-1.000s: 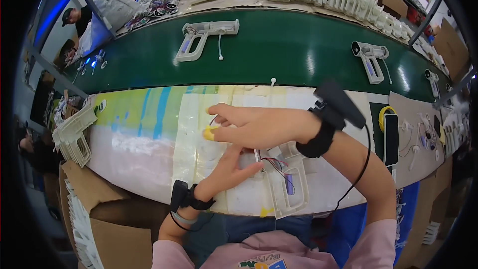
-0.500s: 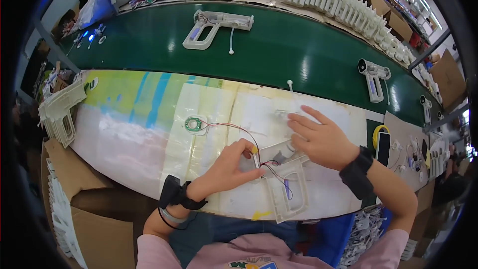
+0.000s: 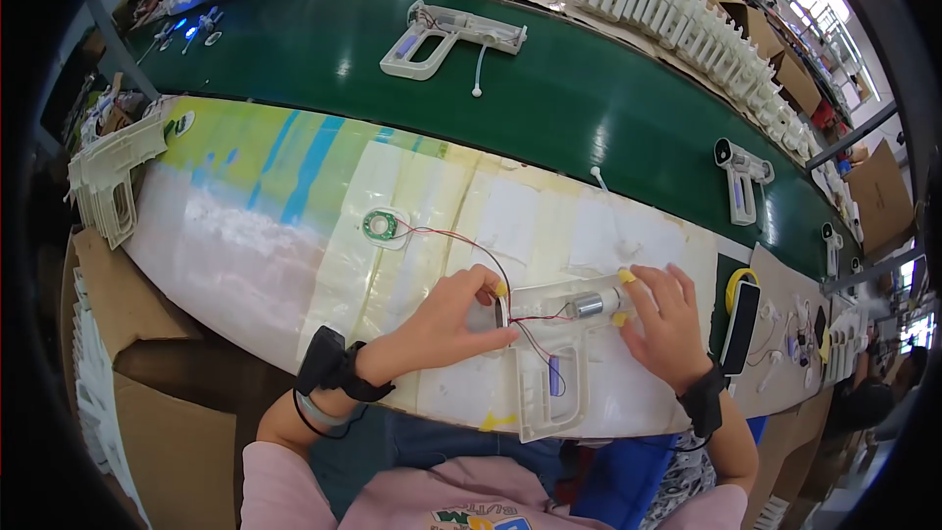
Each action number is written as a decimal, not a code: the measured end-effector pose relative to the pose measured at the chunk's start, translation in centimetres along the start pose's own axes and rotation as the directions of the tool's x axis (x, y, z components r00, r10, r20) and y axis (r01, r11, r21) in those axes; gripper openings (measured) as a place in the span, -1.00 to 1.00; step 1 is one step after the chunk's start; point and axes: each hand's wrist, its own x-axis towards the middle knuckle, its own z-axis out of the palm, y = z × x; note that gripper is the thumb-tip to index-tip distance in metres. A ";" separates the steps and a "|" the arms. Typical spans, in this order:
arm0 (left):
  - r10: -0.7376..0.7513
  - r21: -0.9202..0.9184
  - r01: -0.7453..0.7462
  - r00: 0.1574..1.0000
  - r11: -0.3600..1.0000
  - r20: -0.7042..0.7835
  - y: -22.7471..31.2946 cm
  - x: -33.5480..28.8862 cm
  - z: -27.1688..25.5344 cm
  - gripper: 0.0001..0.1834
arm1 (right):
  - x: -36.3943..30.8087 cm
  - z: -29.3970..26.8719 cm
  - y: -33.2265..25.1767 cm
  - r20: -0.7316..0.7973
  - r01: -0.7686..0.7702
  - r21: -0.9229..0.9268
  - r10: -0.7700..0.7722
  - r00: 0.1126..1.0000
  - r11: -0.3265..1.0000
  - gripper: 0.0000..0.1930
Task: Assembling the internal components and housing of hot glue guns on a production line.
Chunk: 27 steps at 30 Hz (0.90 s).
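A white gun-shaped plastic shell half (image 3: 581, 402) lies open-side up before me, its handle toward me. Inside the barrel sits a silver motor (image 3: 589, 305); a purple battery (image 3: 554, 376) is in the handle. My left hand (image 3: 446, 326) is closed at the barrel's rear end, thumb and yellow-tipped forefinger on either side of it. My right hand (image 3: 669, 322) grips the barrel's other end between yellow-tipped thumb and forefinger, beside the motor; its other fingers are spread. Red and black wires run from the shell to a round green circuit board (image 3: 380, 225) on the left.
Beyond the work board (image 3: 235, 265) runs a green belt (image 3: 324, 59) carrying another gun-shaped assembly (image 3: 451, 39). Stacked white shells (image 3: 108, 182) stand at the left, above a cardboard box (image 3: 177, 442). A phone (image 3: 740, 328) and yellow tape roll (image 3: 738, 285) lie right. Another person's hands work across the belt.
My right hand has come down from above the motor to the barrel's right end, leaving the motor in sight. My left hand keeps its hold. The whole view has shifted slightly.
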 end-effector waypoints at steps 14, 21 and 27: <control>-0.071 -0.019 0.072 0.996 0.997 0.062 0.8 -0.4 -0.5 -0.47 | 1.1 2.9 -2.5 -0.065 0.218 0.189 -0.209 0.976 0.957 -0.60; 0.018 -0.024 -0.018 1.000 1.000 0.021 0.3 -0.1 -0.2 -0.46 | -3.8 1.6 -6.0 0.148 -0.003 0.279 -0.040 0.988 0.960 -0.47; 0.002 0.009 -0.002 1.000 1.000 0.021 0.2 -0.3 -0.5 -0.46 | -3.3 0.7 -7.0 0.279 -0.063 0.267 -0.014 0.960 0.962 -0.44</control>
